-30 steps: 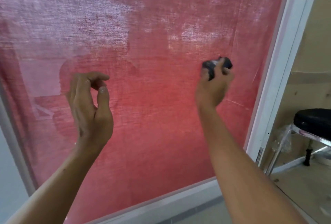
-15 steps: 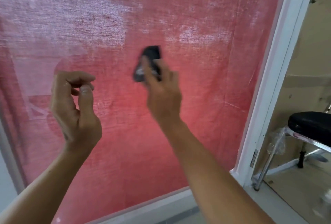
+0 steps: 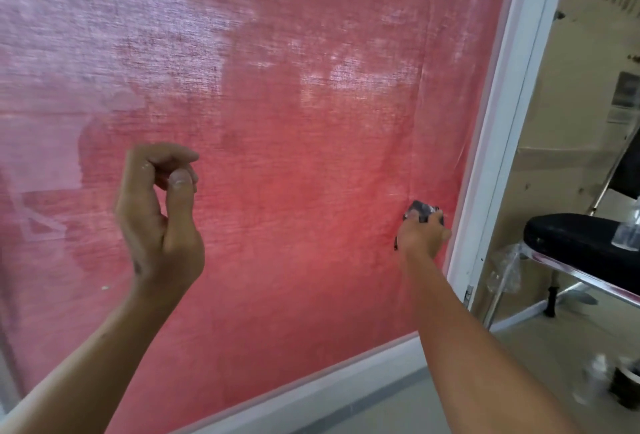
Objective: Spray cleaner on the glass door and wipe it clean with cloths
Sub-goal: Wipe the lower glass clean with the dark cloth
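Against the glass door (image 3: 294, 156), close beside its white frame (image 3: 485, 191), the right hand (image 3: 422, 237) presses a dark wad, apparently a cloth (image 3: 420, 207), fingers clamped round it. Left hand (image 3: 161, 211) hangs curled, empty. Wiping step; next stroke needs firm pressure away from the frame.

A black padded seat (image 3: 575, 239) on a chrome metal frame (image 3: 595, 281) stands at the right, beyond the white door frame. Crinkled clear plastic wrap (image 3: 505, 267) hangs beside the chrome legs. Behind them stands a tan cardboard panel (image 3: 568, 94) with printed dark lettering and a white label (image 3: 625, 101). Lower right, a blurred dark container (image 3: 625, 387) sits on the pale floor (image 3: 519, 364).
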Motion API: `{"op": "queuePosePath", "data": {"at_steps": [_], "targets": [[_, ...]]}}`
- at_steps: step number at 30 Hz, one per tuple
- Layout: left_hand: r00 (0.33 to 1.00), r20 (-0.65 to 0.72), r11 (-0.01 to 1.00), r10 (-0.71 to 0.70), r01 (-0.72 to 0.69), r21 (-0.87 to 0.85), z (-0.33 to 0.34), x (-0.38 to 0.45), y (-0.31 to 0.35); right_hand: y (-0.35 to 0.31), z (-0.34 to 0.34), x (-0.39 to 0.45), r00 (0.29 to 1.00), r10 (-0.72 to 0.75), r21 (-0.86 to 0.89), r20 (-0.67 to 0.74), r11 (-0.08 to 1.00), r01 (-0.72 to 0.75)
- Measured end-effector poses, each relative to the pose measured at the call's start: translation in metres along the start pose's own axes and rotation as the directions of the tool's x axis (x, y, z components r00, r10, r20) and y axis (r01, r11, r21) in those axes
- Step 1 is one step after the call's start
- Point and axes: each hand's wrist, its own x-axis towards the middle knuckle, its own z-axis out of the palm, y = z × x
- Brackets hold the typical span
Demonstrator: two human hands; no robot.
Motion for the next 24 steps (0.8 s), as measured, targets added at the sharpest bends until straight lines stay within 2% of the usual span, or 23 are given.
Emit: {"op": "queuePosePath", "data": {"at_steps": [2, 5, 7, 11, 12, 14, 16, 17, 21, 24], "targets": [[1.0, 0.017, 1.0, 0.003, -0.003, 0.022, -0.002, 0.0, 0.001, -0.019, -0.002, 0.01, 0.999, -0.049, 0.027, 0.022, 0.998, 0.048], [1.0, 0.022, 0.999, -0.001, 0.0, 0.046, -0.004, -0.003, -0.006, -0.062, -0.003, 0.034, 0.954, -0.297, 0.073, 0.026, 0.953, 0.295], [0.999, 0.02, 0.998, -0.035, 0.034, 0.044, -0.006, -0.005, -0.01, -0.091, -0.001, 0.042, 0.93, -0.362, 0.08, 0.057, 0.931, 0.357], [0.993, 0.01, 0.992, -0.114, 0.113, 0.063, 0.004, -0.01, -0.019, -0.125, -0.004, 0.052, 0.802, -0.578, -0.058, 0.152, 0.805, 0.591], [0.99, 0.031, 0.986, -0.135, 0.131, 0.1, 0.009, -0.011, -0.02, -0.123, -0.006, 0.057, 0.796, -0.589, -0.084, 0.142, 0.794, 0.602], [0.985, 0.127, 0.97, -0.117, 0.086, 0.228, 0.02, -0.015, -0.02, -0.099, -0.011, 0.076, 0.852, -0.52, -0.134, 0.066, 0.841, 0.524], [0.967, 0.245, 0.939, -0.073, -0.016, 0.343, 0.032, -0.02, -0.021, -0.06, -0.016, 0.09, 0.953, -0.303, -0.094, -0.014, 0.949, 0.301], [0.951, 0.3, 0.924, -0.075, -0.046, 0.378, 0.037, -0.023, -0.02, -0.036, -0.018, 0.092, 0.981, -0.19, -0.082, -0.033, 0.979, 0.187], [0.884, 0.444, 0.91, -0.146, -0.056, 0.411, 0.06, -0.03, -0.02, 0.062, -0.022, 0.081, 0.992, 0.121, -0.138, 0.019, 0.983, -0.117], [0.857, 0.479, 0.908, -0.188, -0.034, 0.418, 0.075, -0.032, -0.019, 0.098, -0.025, 0.076, 0.976, 0.215, -0.1, 0.028, 0.972, -0.211]]}}
